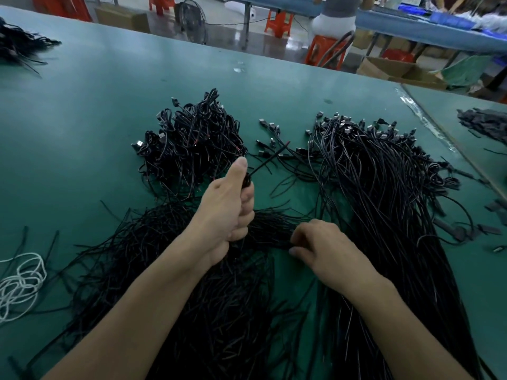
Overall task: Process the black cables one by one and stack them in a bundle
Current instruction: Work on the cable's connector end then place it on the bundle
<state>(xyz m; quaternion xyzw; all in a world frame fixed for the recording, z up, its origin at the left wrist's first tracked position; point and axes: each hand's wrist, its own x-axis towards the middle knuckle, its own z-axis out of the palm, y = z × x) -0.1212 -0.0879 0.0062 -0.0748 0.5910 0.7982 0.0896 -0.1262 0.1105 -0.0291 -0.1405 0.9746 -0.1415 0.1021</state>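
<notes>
**Now: one cable in the fist, tangles on every side**

We see the left hand point(227, 209) closed in a fist, thumb up, around a single black cable point(270, 157). Its free end pokes out of the fist toward 1 o'clock and shows a red tip. The right hand point(326, 248), at 4 o'clock of the left, has its fingers curled down into the loose strands point(219, 303) spread across the worktop point(96, 119). We cannot tell whether it has one pinched.

The risk, as we judge it, is snagging. The held cable hangs just above other cables, and those strands lie under both wrists, so a quick pull could drag neighbours along or scatter them. The grip also sits near the cable's end, so the end could slip out of the fist.

The coiled heap point(192, 141) lies at 11 o'clock of the left hand, close by. The long cables point(384, 193) lie at 3 o'clock, beyond the right hand.
</notes>
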